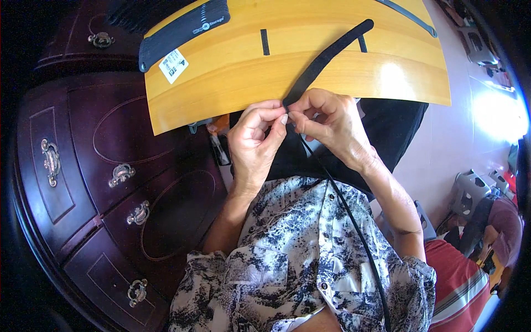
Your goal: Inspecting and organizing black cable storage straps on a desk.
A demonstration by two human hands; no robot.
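Both hands meet at the near edge of the yellow wooden tabletop (221,94). Between their fingertips they pinch the near end of a black fabric strap (323,62), whose rounded far end reaches over the table to the right. My left hand (255,133) is closed, thumb against forefinger at the strap's end. Closed too, my right hand (334,126) grips the strap right beside it. The exact join under the fingertips is hidden. Two short black strips (265,42) lie on the table. A stack of black straps (185,36) in a printed band sits at the far left.
A white label (173,66) is by the stack. Another dark strap (410,17) lies at the far right. Dark wooden drawers (116,127) stand at left. A thin black cord (354,221) runs down my shirt. Another person (503,224) and grey stools (470,191) are at right.
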